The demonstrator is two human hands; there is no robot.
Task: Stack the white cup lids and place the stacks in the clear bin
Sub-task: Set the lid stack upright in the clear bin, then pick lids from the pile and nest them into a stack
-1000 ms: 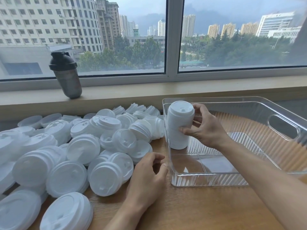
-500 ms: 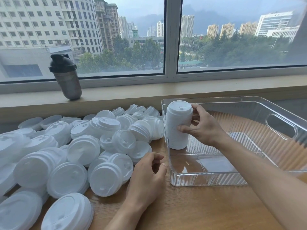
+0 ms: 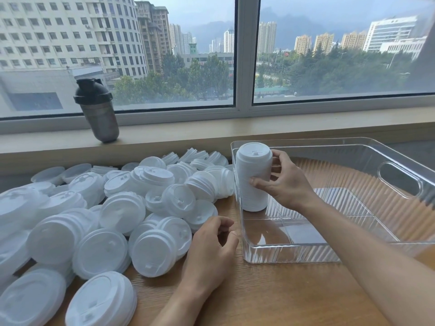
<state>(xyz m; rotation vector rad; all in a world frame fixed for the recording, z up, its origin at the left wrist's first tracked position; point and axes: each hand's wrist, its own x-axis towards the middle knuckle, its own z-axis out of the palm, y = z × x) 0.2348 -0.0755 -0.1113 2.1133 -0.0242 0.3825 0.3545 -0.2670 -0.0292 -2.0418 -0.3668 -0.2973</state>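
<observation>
right hand (image 3: 286,184) grips a tall stack of white lids (image 3: 253,177) standing upright in the clear bin's (image 3: 294,254) far left corner; left hand (image 3: 211,250) rests loosely curled, holding nothing, just left of the bin, beside the loose lid pile (image 3: 106,220)

One clear bin (image 3: 397,184) is seen at the right of the frame, and one upright stack of white cup lids (image 3: 254,177) is counted inside it. Loose white lids (image 3: 122,208), too many to be counted, are heaped at the left. One shaker bottle (image 3: 97,111) and two hands are seen.
</observation>
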